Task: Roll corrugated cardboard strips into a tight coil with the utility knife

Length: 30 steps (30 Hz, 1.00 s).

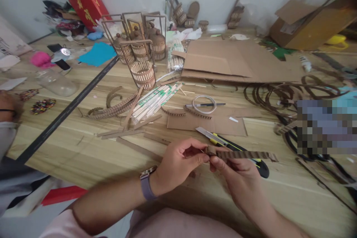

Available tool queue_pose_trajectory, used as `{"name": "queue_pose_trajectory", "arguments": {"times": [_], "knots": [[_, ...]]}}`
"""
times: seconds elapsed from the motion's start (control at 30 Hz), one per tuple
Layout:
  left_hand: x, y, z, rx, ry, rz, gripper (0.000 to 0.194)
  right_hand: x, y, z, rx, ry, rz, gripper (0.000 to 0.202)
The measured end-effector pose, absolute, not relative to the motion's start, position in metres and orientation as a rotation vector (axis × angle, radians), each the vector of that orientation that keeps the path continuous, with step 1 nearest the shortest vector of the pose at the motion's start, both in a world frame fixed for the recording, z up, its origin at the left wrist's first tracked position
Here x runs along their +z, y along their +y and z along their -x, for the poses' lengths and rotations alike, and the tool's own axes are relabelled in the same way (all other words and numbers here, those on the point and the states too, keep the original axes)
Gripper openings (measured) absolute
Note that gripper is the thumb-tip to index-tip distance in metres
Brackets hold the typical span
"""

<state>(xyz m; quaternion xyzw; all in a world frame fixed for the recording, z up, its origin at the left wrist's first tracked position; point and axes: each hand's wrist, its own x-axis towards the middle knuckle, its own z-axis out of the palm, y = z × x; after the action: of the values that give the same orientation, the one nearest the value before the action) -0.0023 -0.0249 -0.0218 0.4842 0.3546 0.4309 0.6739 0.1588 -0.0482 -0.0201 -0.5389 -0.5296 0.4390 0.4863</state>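
Near the table's front edge, my left hand (178,165) and my right hand (241,178) meet at a corrugated cardboard strip (245,154). One end of the strip is rolled into a small coil, pinched between the thumbs and fingers of both hands. Its loose end stretches to the right over my right hand's fingers. Just beyond the hands lies a utility knife (223,140) with its blade out, partly covered by the strip and my right hand. Farther back are a white ring (204,104), a black pen (220,104) and short corrugated strips (198,113) by a cardboard piece (234,125).
Small baskets with tall handles (142,75) stand at the back left. Packs of wooden sticks (156,100) lie in front of them. Cardboard sheets (217,57) cover the back middle. Coiled strips (259,95) lie right. Another person's arm (6,106) is at the left edge.
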Motion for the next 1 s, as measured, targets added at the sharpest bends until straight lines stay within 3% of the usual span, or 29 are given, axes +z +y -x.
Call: {"name": "queue_pose_trajectory", "arguments": {"times": [0.23,0.5,0.73,0.87,1.0], "knots": [[-0.022,-0.022,0.006,0.963,0.857,-1.212,0.012,-0.020,-0.048,-0.164,1.010,-1.366,1.283,0.013],[-0.016,-0.018,0.012,0.975,0.903,-1.517,0.007,-0.016,-0.047,-0.178,1.173,-1.390,1.435,0.024],[-0.013,-0.009,0.019,0.873,0.796,-1.904,0.003,-0.018,-0.046,-0.180,1.174,-1.577,1.409,0.013],[-0.016,-0.006,0.021,0.750,0.787,-2.102,0.003,-0.015,-0.044,-0.180,1.102,-1.814,1.431,0.025],[-0.016,-0.010,0.021,0.759,0.810,-2.159,0.017,-0.018,-0.046,-0.178,1.183,-1.608,1.545,0.018]]}}
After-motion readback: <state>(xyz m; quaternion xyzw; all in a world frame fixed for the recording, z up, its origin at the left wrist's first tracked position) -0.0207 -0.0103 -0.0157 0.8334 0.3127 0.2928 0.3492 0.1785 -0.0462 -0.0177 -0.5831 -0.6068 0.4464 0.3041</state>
